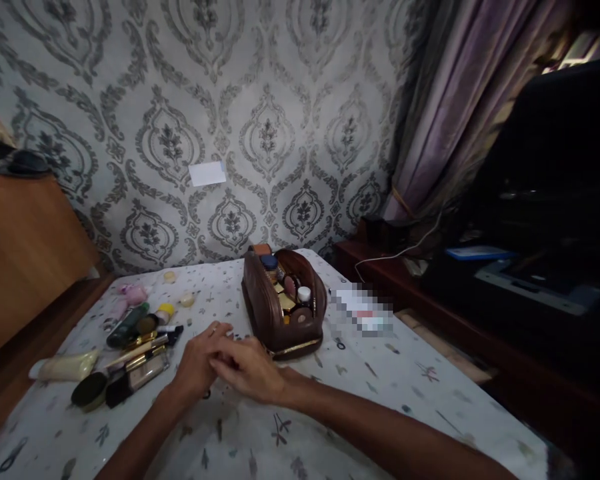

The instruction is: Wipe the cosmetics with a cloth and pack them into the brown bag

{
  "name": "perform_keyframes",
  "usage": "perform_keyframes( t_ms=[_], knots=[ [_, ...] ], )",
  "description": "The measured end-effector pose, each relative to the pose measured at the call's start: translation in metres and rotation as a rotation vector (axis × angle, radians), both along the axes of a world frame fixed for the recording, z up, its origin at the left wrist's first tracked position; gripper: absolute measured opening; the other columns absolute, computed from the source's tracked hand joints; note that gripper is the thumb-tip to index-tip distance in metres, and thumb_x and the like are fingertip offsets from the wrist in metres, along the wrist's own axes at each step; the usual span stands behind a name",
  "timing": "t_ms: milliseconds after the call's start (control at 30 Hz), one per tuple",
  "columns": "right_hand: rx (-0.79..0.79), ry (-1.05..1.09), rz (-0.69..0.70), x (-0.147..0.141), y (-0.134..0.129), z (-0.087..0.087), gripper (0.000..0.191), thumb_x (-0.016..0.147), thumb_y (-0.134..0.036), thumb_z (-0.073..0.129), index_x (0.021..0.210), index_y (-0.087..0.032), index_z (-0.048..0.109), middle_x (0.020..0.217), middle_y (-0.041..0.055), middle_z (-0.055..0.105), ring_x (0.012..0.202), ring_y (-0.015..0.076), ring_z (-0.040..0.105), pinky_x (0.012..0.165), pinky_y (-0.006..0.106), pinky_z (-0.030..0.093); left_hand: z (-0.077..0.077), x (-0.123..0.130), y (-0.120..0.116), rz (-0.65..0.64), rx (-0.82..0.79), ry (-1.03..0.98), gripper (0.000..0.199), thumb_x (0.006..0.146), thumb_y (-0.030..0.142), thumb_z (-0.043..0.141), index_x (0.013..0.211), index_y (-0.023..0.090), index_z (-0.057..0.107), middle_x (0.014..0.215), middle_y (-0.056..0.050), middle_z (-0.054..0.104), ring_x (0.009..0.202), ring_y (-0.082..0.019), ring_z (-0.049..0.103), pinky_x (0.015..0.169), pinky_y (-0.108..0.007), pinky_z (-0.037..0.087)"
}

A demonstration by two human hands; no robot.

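Together, the loosely curled left hand (200, 360) and right hand (253, 370) touch, near the boxy brown leather bag (270, 327).

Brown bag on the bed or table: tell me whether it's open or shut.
Open. The top of the brown bag gapes wide, and a white cap and a dark blue lid show inside.
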State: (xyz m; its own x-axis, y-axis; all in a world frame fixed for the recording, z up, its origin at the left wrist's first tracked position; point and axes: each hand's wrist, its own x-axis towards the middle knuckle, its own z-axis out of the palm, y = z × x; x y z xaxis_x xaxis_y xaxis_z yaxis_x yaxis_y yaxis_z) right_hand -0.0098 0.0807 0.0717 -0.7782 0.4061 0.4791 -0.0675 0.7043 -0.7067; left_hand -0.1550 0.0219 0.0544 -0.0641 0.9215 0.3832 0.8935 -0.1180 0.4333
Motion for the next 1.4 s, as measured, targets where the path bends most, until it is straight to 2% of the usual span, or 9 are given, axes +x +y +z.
perform_keyframes(
  t_ms=[133, 233, 500, 600, 700, 900, 1033, 1200, 1400],
  knots=[
    [-0.431, 0.166, 0.034, -0.034, -0.014, -0.023, 0.018, 0.08, -0.024, 0.053, 0.093, -0.022, 0.065, 0.055, -0.0072, 0.045, 0.05, 0.01, 0.044, 0.052, 0.021, 0.036, -0.007, -0.022, -0.017, 0.036, 0.003, -0.049, 0.033, 0.072, 0.008, 0.045, 0.092, 0.02, 0.068, 0.09, -0.005, 0.072, 0.085, -0.019, 0.068, 0.078, -0.03, 0.054],
    [-0.666, 0.188, 0.071, -0.058, -0.018, -0.03, 0.018, 0.078, -0.029, 0.054, 0.092, -0.02, 0.061, 0.051, -0.0088, 0.045, 0.042, 0.0084, 0.04, 0.045, 0.02, 0.034, -0.013, -0.036, -0.024, 0.175, -0.092, 0.017, 0.033, 0.073, 0.005, 0.045, 0.09, 0.019, 0.069, 0.087, -0.006, 0.074, 0.084, -0.02, 0.069, 0.077, -0.03, 0.052],
    [-1.081, 0.205, 0.032, -0.108, -0.028, -0.037, 0.031, 0.065, -0.035, 0.061, 0.091, -0.019, 0.057, 0.056, -0.0066, 0.056, 0.04, 0.0064, 0.043, 0.04, 0.017, 0.031, -0.002, -0.057, -0.046, 0.423, -0.232, 0.119, 0.031, 0.078, 0.005, 0.052, 0.103, 0.02, 0.065, 0.09, -0.006, 0.074, 0.088, -0.021, 0.068, 0.073, -0.027, 0.045],
    [-1.068, 0.223, 0.0, -0.115, -0.032, -0.048, 0.034, 0.066, -0.038, 0.062, 0.094, -0.019, 0.057, 0.057, -0.0069, 0.055, 0.041, 0.0075, 0.044, 0.039, 0.018, 0.029, 0.009, -0.067, -0.053, 0.484, -0.205, 0.139, 0.016, 0.09, 0.019, 0.048, 0.095, 0.021, 0.063, 0.086, -0.003, 0.072, 0.084, -0.019, 0.067, 0.072, -0.026, 0.043],
    [-0.969, 0.218, -0.015, -0.115, -0.033, -0.063, 0.033, 0.068, -0.04, 0.061, 0.094, -0.02, 0.056, 0.057, -0.0075, 0.053, 0.042, 0.0079, 0.045, 0.039, 0.018, 0.03, 0.02, -0.088, -0.057, 0.584, -0.193, 0.161, 0.021, 0.096, 0.027, 0.041, 0.099, 0.021, 0.061, 0.082, -0.002, 0.071, 0.078, -0.019, 0.066, 0.07, -0.026, 0.042],
    [-0.899, 0.16, 0.001, -0.11, -0.033, -0.075, 0.03, 0.074, -0.038, 0.058, 0.096, -0.019, 0.056, 0.06, -0.0064, 0.052, 0.044, 0.0079, 0.045, 0.039, 0.018, 0.028, 0.035, -0.146, -0.064, 0.825, -0.243, 0.24, 0.028, 0.095, 0.029, 0.039, 0.113, 0.017, 0.058, 0.115, -0.014, 0.064, 0.102, -0.027, 0.064, 0.082, -0.034, 0.044],
    [-0.898, 0.155, 0.012, -0.109, -0.034, -0.073, 0.027, 0.075, -0.037, 0.058, 0.095, -0.019, 0.056, 0.062, -0.0056, 0.053, 0.045, 0.0083, 0.046, 0.039, 0.017, 0.028, 0.032, -0.162, -0.066, 0.878, -0.354, 0.258, 0.044, 0.089, 0.047, 0.05, 0.117, 0.013, 0.057, 0.118, -0.021, 0.062, 0.099, -0.035, 0.065, 0.079, -0.039, 0.047],
    [-0.877, 0.153, 0.029, -0.108, -0.034, -0.073, 0.023, 0.075, -0.036, 0.058, 0.092, -0.02, 0.058, 0.059, -0.006, 0.051, 0.045, 0.009, 0.046, 0.04, 0.018, 0.03, 0.02, -0.169, -0.062, 0.902, -0.427, 0.191, 0.047, 0.085, 0.045, 0.055, 0.118, 0.013, 0.057, 0.112, -0.02, 0.069, 0.104, -0.035, 0.065, 0.082, -0.038, 0.047],
    [-0.852, 0.158, 0.034, -0.11, -0.032, -0.077, 0.021, 0.074, -0.035, 0.059, 0.088, -0.02, 0.059, 0.056, -0.0066, 0.05, 0.045, 0.0093, 0.047, 0.043, 0.019, 0.033, 0.013, -0.186, -0.061, 0.922, -0.323, -0.027, 0.039, 0.083, 0.046, 0.05, 0.097, 0.015, 0.067, 0.102, -0.016, 0.073, 0.1, -0.03, 0.066, 0.076, -0.032, 0.046]
  ],
)
